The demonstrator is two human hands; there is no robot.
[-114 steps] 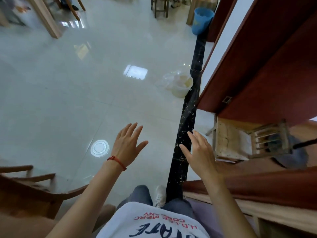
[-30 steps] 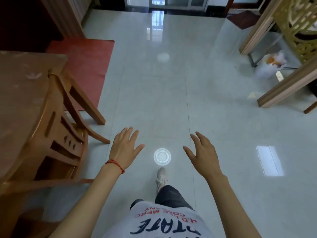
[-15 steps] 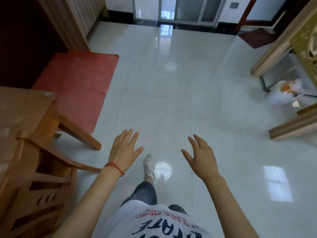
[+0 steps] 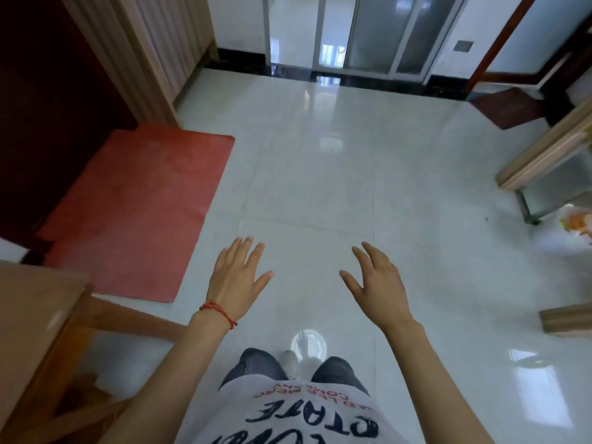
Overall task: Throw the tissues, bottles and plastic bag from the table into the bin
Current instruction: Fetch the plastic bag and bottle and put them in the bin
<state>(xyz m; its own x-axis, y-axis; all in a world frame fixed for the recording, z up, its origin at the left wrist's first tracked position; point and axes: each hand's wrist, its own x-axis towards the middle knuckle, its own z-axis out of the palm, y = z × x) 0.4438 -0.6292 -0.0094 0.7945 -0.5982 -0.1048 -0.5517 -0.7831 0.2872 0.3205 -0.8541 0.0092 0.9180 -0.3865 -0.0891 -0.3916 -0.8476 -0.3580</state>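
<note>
My left hand [image 4: 235, 277], with a red string round the wrist, hovers palm down over the white tiled floor with its fingers spread and nothing in it. My right hand [image 4: 379, 283] hovers beside it, fingers also straight and holding nothing. A corner of the wooden table [image 4: 28, 312] shows at the lower left. A pale plastic bag with something orange inside [image 4: 573, 225] lies on the floor at the right edge. No tissues, bottles or bin are in view.
A red mat [image 4: 137, 213] lies on the floor to the left, before a dark doorway. Wooden furniture legs [image 4: 544, 155] stand at the right. Glass sliding doors [image 4: 352, 33] close the far wall. Shiny white tiles [image 4: 320, 174] stretch ahead.
The view has swung left and I have walked forward: the table and chair have slid off to the lower left, and the glass doors have come nearer. Both hands stay open and held out.
</note>
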